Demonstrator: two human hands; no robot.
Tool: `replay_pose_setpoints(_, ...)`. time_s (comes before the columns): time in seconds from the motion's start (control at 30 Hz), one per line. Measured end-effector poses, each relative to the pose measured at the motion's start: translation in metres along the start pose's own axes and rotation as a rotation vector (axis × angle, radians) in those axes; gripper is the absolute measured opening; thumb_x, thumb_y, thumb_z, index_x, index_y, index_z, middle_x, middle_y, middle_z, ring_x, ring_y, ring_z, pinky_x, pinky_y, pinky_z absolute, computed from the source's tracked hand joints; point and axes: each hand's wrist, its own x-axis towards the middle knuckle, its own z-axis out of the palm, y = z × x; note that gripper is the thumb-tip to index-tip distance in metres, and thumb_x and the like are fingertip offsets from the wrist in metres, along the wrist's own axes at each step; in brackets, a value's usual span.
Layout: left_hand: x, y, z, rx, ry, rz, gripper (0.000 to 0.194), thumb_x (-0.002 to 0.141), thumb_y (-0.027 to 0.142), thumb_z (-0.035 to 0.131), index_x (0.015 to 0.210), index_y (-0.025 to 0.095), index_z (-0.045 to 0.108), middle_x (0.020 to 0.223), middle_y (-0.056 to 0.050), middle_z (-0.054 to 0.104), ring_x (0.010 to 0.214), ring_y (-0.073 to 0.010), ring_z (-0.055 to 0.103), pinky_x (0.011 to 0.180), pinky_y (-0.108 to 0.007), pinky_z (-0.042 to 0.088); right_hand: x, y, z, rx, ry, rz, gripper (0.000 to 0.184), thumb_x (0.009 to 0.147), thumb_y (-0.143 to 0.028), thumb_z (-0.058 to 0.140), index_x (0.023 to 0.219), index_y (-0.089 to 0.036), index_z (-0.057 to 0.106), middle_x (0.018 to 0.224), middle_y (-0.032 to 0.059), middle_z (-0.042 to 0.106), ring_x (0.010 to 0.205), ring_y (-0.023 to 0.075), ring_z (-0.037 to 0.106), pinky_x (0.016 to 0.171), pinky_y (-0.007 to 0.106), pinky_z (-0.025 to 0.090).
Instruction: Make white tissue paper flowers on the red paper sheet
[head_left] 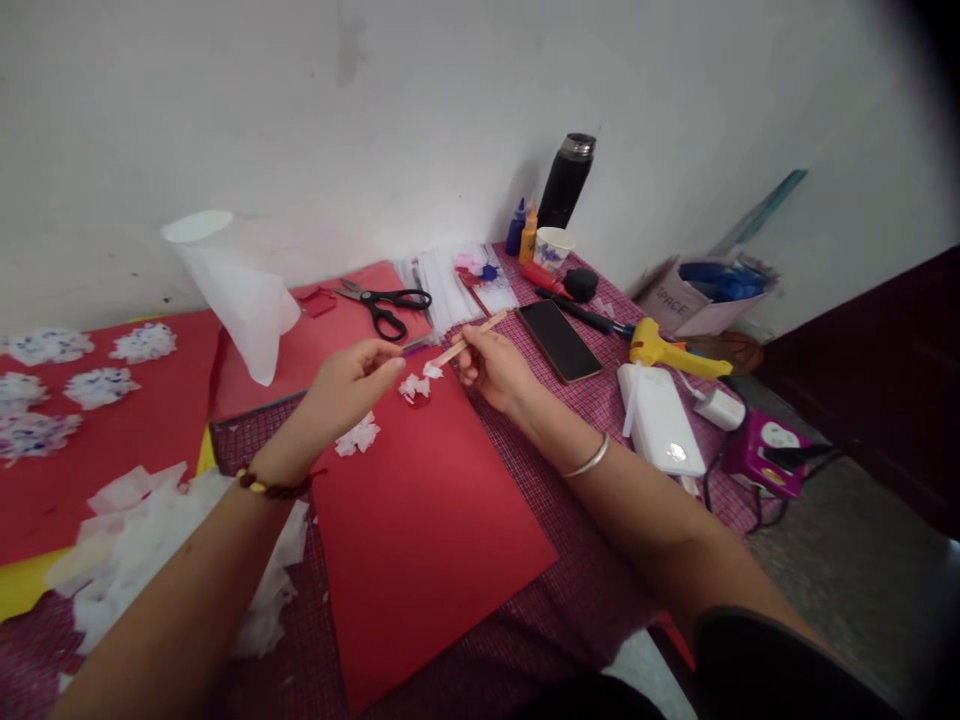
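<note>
My right hand (493, 366) pinches a flat wooden craft stick (451, 353), whose lower end points left at a small white tissue tuft (433, 370). Whether stick and tuft touch, I cannot tell. Beside it, my left hand (351, 382) has its thumb and index finger closed near a thin purple, partly clear strip (420, 346); its kind is unclear. Below both hands lies a red sheet (442, 530). On its upper part sit another white tuft (415, 387) and a fuller white tissue flower (358, 435), partly hidden by my left wrist.
Left are a white tissue pile (150, 560) and finished-looking flowers (101, 387) on red paper. Behind stand a rolled white cone (240, 290), black scissors (386, 305) and a black flask (568, 182). Right lie a phone (560, 341), a yellow glue gun (675, 352) and a white power bank (660, 418).
</note>
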Motion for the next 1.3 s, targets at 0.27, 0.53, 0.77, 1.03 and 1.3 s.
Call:
replay_pose_setpoints(0.27, 0.047, -0.022, 0.027, 0.065, -0.349, -0.034, 0.014, 0.073, 0.029, 0.063, 0.08, 0.019, 0.069, 0.063, -0.004, 0.07, 0.057, -0.0196, 0.065, 0.049, -0.026, 0.04, 0.014, -0.002, -0.021, -0.394, 0.039, -0.044, 0.026, 0.093, -0.019, 0.052, 0.068, -0.015, 0.059, 0.039, -0.007, 0.05, 0.028, 0.0033, 0.036, 0.03, 0.014, 0.023)
replay_pose_setpoints(0.53, 0.052, -0.031, 0.029, 0.075, -0.367, 0.0, 0.003, 0.066, 0.018, 0.053, 0.065, 0.02, 0.056, 0.059, 0.0, 0.063, 0.056, -0.0162, 0.061, 0.051, -0.025, 0.042, 0.015, 0.004, -0.02, -0.471, -0.047, -0.077, 0.023, 0.091, -0.017, 0.055, 0.068, -0.016, 0.059, 0.043, -0.0057, 0.056, 0.031, 0.0038, 0.043, 0.034, 0.013, 0.032)
replay_pose_setpoints(0.77, 0.05, -0.039, 0.027, 0.11, -0.339, 0.024, 0.004, 0.068, 0.023, 0.055, 0.065, 0.021, 0.055, 0.06, -0.001, 0.062, 0.056, -0.0173, 0.059, 0.052, -0.027, 0.04, 0.015, 0.01, -0.019, -0.506, -0.117, -0.105, 0.021, 0.092, -0.015, 0.052, 0.072, -0.015, 0.06, 0.047, -0.0045, 0.061, 0.036, 0.0047, 0.048, 0.037, 0.014, 0.037)
replay_pose_setpoints(1.03, 0.049, -0.046, 0.03, 0.078, -0.29, 0.011, 0.004, 0.066, 0.023, 0.059, 0.063, 0.022, 0.057, 0.056, -0.001, 0.061, 0.055, -0.0168, 0.057, 0.051, -0.026, 0.039, 0.015, 0.016, -0.018, -0.525, -0.148, -0.142, 0.019, 0.091, -0.018, 0.053, 0.073, -0.016, 0.059, 0.051, -0.0043, 0.062, 0.039, 0.0054, 0.051, 0.04, 0.015, 0.039)
replay_pose_setpoints(1.3, 0.052, -0.043, 0.025, 0.197, -0.317, 0.052, 0.011, 0.07, 0.024, 0.05, 0.067, 0.02, 0.06, 0.067, -0.002, 0.065, 0.064, -0.0178, 0.058, 0.058, -0.027, 0.04, 0.016, 0.021, -0.017, -0.537, -0.165, -0.198, 0.02, 0.09, -0.025, 0.057, 0.073, -0.017, 0.059, 0.057, -0.0035, 0.064, 0.041, 0.0054, 0.05, 0.042, 0.016, 0.04)
